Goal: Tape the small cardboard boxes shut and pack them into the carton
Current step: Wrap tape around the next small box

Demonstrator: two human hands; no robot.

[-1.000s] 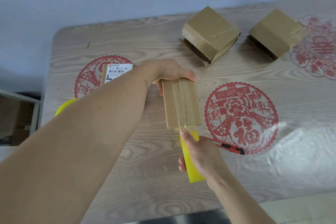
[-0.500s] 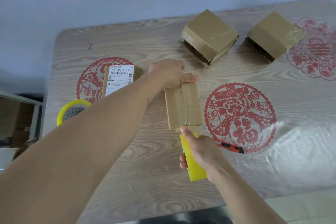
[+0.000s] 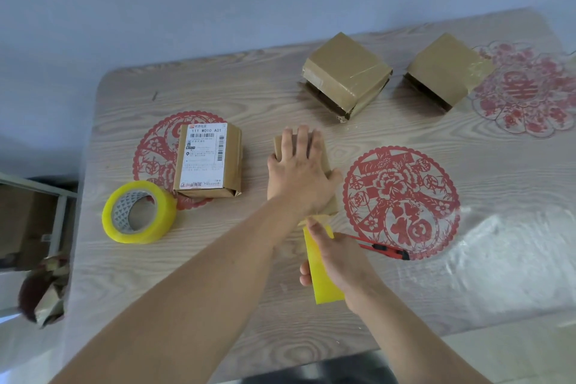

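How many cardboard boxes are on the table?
4: one under the left hand, a labelled box beside the tape roll, and two boxes at the far edge.

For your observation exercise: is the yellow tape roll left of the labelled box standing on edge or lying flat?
Lying flat: the yellow tape roll rests on one face on the table, its core hole facing upward.

**A:** anything readable in there?

**B:** yeah, the white shipping label point(image 3: 204, 156) stuck on the small box point(image 3: 232, 162) left of center read "111 W010 A01" on top, with barcodes; the smaller print was too tiny to read.

**A:** and the table?

**B:** the red paper-cut point(image 3: 402, 203) had a big 福, and the far-right one point(image 3: 523, 89) showed 囍.
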